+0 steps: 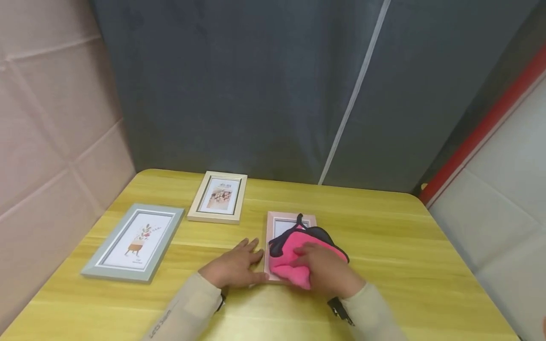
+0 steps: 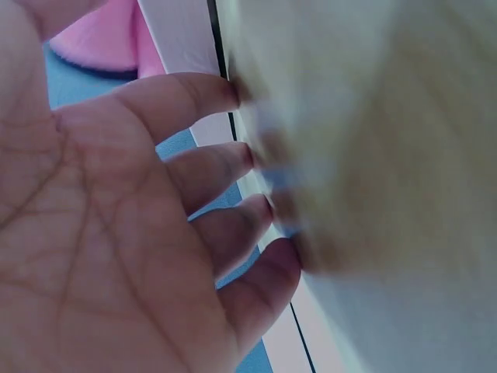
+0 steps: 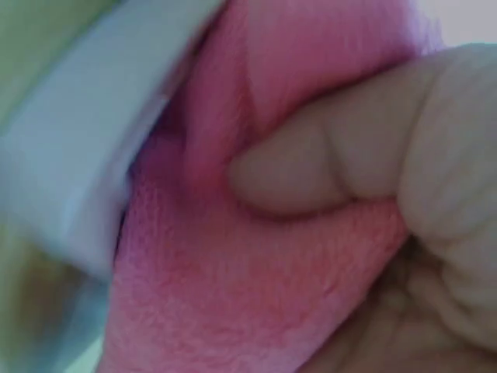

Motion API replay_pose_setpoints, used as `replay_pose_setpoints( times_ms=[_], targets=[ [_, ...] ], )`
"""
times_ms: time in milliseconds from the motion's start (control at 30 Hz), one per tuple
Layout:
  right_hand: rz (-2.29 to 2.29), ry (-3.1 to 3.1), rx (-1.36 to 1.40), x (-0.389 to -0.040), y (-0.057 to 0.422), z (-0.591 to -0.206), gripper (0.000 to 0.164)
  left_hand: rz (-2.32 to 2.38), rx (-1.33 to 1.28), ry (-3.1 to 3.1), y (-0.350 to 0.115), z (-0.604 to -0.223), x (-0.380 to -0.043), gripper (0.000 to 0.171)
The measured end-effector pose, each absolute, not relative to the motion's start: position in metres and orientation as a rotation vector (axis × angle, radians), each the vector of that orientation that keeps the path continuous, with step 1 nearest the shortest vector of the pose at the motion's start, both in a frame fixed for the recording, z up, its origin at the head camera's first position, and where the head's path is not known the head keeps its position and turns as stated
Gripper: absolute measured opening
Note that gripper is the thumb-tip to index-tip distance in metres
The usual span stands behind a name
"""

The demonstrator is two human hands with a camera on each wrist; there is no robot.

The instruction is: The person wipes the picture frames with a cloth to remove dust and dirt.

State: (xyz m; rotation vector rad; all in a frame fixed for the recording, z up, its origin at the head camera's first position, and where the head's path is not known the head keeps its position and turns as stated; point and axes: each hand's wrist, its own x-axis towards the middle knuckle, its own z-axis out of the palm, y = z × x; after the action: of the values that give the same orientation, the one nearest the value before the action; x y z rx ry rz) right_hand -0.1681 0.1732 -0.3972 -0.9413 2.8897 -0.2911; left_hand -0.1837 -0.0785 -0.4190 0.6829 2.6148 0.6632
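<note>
A pink photo frame (image 1: 270, 227) lies flat on the table in the head view, much of its picture covered by a bright pink cloth (image 1: 294, 244) with black edging and a small black loop. My right hand (image 1: 326, 272) grips the cloth over the frame's right side; in the right wrist view the thumb presses into the folded pink fabric (image 3: 233, 272). At the frame's left side is my left hand (image 1: 236, 266), thumb at the lower left corner. The left wrist view shows its palm, with loosely bent fingers (image 2: 186, 101) reaching down to the tabletop.
A grey-green photo frame (image 1: 89, 270) with a potted-plant picture lies at the left of the wood-patterned table (image 1: 405, 265). Near the back edge lies a cream frame (image 1: 200, 201). A dark curtain (image 1: 256, 85) hangs behind, and pale panels stand at both sides.
</note>
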Motion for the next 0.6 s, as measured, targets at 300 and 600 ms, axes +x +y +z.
replay_pose_setpoints(
  times_ms=[300,600],
  targets=[
    [-0.261,3.146,-0.639,-0.184,0.218,-0.394,0.032,0.652,0.693,2.607,-0.078,-0.418,-0.184,0.074],
    [-0.283,3.024,-0.303,-0.196,0.316,-0.410,0.047,0.676,0.682,2.610,-0.079,-0.417,-0.181,0.075]
  ],
)
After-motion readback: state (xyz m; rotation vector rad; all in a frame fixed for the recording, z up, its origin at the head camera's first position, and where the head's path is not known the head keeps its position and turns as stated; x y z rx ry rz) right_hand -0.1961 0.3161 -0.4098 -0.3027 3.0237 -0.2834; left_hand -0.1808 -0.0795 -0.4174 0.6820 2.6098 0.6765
